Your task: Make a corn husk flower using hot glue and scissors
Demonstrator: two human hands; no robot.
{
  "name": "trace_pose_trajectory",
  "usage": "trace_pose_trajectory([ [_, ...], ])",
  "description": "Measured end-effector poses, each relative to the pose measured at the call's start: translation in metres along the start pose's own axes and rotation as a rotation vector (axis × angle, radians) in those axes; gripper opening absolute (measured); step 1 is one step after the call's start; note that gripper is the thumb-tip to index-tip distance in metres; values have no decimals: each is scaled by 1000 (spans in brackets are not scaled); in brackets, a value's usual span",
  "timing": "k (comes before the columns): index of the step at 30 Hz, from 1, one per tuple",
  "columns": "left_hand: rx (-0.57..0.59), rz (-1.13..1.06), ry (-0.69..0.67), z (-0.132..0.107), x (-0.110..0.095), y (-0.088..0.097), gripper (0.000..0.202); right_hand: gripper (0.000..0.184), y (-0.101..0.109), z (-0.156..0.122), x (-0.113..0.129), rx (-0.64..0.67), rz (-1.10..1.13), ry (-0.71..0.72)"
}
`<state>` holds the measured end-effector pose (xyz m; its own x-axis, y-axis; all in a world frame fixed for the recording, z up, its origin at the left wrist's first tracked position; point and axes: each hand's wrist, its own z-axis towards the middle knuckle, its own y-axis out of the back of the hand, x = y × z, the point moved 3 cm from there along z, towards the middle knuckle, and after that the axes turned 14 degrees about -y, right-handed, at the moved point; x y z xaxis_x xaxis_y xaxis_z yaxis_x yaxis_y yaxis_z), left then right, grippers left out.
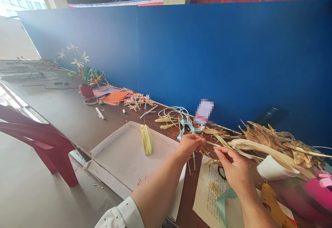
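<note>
A thin pale strip [212, 143], probably corn husk, is stretched between my two hands. My left hand [191, 144] pinches one end of it, just past the right side of a white box lid. My right hand [234, 167] pinches the other end above a printed sheet [203, 190]. Under my right hand, a black scissor handle [221, 172] partly shows. A light blue ribbon [183, 127] lies behind my left hand. One yellow-green folded husk piece [146, 140] rests in the white box lid [111, 138].
Dried husks [282, 141] are heaped at the right, beside a white cup [275, 168]. A yellow tool handle [272, 200] lies near the front. Behind the table stands a blue panel [207, 55]. At left is a dark red chair [49, 141]; orange paper [115, 96] lies farther back.
</note>
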<state>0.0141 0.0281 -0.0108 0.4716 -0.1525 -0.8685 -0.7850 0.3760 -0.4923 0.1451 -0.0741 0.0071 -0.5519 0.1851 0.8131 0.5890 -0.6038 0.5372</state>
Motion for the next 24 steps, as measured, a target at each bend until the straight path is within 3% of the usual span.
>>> trace_pose_trajectory([
  [12, 127, 146, 13, -1, -6, -2, 15, 25, 18, -5, 16, -135, -200, 342],
  [24, 171, 47, 55, -3, -5, -2, 31, 27, 17, -4, 13, -105, -248, 276],
])
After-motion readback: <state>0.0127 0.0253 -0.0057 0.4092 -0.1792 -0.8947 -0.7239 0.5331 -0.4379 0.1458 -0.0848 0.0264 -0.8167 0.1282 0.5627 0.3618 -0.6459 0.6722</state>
